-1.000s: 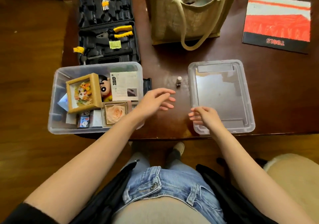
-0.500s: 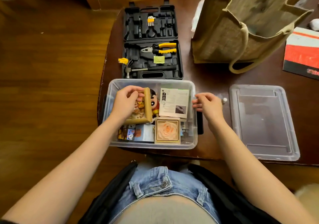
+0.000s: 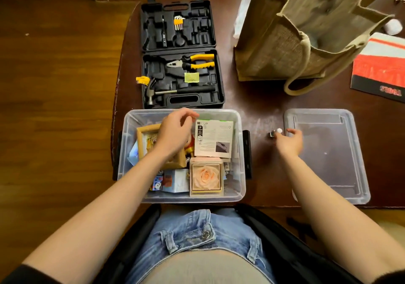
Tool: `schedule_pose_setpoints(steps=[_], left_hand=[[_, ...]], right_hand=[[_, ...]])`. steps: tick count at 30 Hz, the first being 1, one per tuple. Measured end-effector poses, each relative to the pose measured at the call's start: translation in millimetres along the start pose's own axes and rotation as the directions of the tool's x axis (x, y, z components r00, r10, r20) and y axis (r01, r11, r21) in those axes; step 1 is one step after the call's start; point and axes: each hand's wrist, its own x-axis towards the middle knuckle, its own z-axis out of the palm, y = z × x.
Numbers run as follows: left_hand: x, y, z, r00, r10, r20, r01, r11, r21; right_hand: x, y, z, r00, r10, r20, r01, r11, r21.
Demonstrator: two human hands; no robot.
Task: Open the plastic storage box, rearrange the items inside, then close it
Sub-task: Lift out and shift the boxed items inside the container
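Dark brown worktop (image 3: 258, 99), surface scuffed near centre. Resting directly on it: clear storage box (image 3: 129, 152) at 6 o'clock, lid off; its clear lid (image 3: 355, 159) lying flat at 3 o'clock; a small bottle (image 3: 272, 133) between them. Open black tool case (image 3: 182, 53) at 12 o'clock. Jute bag (image 3: 280, 49) at 1 o'clock. Red-and-black booklet (image 3: 379, 71) at 2 o'clock, against the frame edge.

Open storage box (image 3: 131, 152) at the table's (image 3: 263, 113) near edge, packed with items; tool case (image 3: 182, 53) blocks behind it. Bare tabletop between box and lid (image 3: 350, 174) holds only a small bottle (image 3: 272, 133).
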Motion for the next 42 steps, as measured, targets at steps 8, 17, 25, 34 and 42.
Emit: schedule_pose_setpoints(steps=[8,17,25,34,42], left_hand=[[8.1,10.1,25.6,0.999,0.021,0.046,-0.035,0.947,0.321],[16.6,10.1,40.4,0.967,0.026,0.252,-0.192,0.723,0.664],[10.1,-0.1,29.2,0.95,0.086,0.301,-0.262,0.746,0.612],[-0.7,1.2,-9.4,0.987,0.099,0.13,-0.127,0.966,0.227],[-11.3,-37.6,-80.2,0.985,-0.165,-0.044,0.158,0.979,-0.131]], right_hand=[[18.5,5.2,6.2,0.995,-0.054,0.087,0.057,0.998,-0.029],[-0.7,-12.8,-5.3,0.961,-0.214,0.173,0.18,0.964,0.196],[-58.3,-61.7,-17.9,0.871,-0.413,0.266,0.277,0.86,0.429],[-89.6,-78.3,-7.3,0.792,-0.512,0.332,0.308,0.805,0.507],[-103.3,-73.7,16.6,0.705,-0.567,0.426,0.469,0.824,0.319]])
